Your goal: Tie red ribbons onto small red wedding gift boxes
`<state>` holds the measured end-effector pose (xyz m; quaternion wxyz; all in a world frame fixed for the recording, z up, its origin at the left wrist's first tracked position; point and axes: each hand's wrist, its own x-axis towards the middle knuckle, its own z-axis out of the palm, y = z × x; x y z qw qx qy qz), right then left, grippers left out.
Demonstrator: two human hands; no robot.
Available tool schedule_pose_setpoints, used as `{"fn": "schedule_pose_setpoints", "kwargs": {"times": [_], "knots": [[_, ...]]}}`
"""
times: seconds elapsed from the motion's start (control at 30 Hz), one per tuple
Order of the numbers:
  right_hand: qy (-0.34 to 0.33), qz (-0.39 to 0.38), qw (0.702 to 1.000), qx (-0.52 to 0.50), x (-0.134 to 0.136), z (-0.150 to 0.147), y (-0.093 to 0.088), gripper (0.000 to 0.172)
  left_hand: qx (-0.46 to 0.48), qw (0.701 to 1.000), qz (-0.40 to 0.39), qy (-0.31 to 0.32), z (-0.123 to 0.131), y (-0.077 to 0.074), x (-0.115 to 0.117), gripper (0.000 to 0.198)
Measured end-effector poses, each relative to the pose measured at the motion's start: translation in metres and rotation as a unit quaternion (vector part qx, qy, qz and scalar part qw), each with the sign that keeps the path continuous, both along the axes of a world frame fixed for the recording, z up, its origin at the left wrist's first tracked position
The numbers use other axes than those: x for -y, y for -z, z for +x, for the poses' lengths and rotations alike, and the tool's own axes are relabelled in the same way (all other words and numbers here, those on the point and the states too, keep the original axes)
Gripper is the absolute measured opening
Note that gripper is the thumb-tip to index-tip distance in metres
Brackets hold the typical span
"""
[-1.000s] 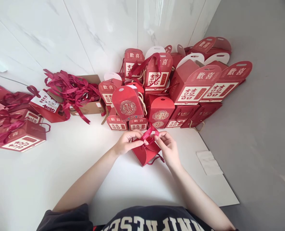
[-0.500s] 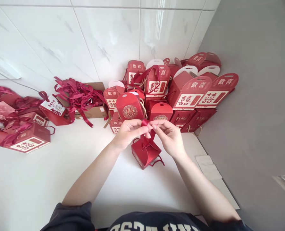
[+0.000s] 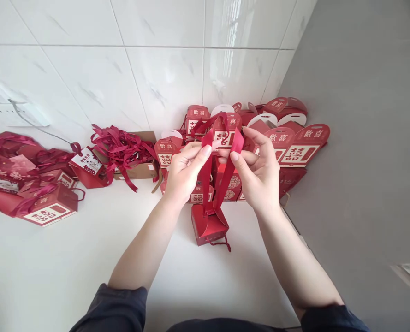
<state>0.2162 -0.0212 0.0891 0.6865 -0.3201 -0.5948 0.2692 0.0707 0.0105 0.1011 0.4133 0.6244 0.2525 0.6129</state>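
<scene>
A small red box (image 3: 210, 228) with curved top flaps sits on the white table, a dark red cord hanging from its side. From its top rises a red ribbon (image 3: 225, 182) in two lengths. My left hand (image 3: 187, 173) pinches the left length between thumb and fingers. The right length is pinched in my right hand (image 3: 258, 170), whose index finger extends beside the ribbon end. The two ribbon ends are apart, above the box. Both hands partly cover the stacked boxes behind them.
Red printed boxes (image 3: 300, 147) are stacked against the tiled wall (image 3: 166, 74). Left of them is a cardboard carton (image 3: 140, 171) heaped with red ribbons (image 3: 123, 150). More red boxes (image 3: 52, 205) lie at the far left. A grey panel (image 3: 357, 152) borders the right side.
My hands have moved apart and up, and the ribbon lengths that met between my fingers are now separate and stretched upward. The view has tilted up slightly.
</scene>
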Motion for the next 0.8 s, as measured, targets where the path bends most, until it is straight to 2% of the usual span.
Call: {"fn": "schedule_pose_setpoints", "kwargs": {"times": [0.03,0.13,0.3,0.5,0.8], "knots": [[0.01,0.002,1.0,-0.003,0.0,0.0,0.0,0.038,0.004,1.0,-0.003,0.003,0.002,0.001,0.001,0.019],[0.029,-0.003,1.0,-0.001,-0.001,0.002,-0.001,0.017,0.032,0.999,-0.033,0.008,0.004,0.005,0.001,0.016],[0.099,0.013,0.993,0.058,-0.001,0.004,-0.005,0.015,0.079,0.995,-0.05,0.046,0.005,0.008,-0.002,0.019],[0.028,0.01,0.998,0.061,0.001,0.0,-0.009,0.011,0.089,0.989,-0.082,0.088,0.009,0.005,-0.003,0.023],[-0.008,0.01,0.996,0.093,0.005,0.001,-0.013,0.013,0.095,0.99,-0.076,0.07,0.008,0.003,-0.004,0.032]]}}
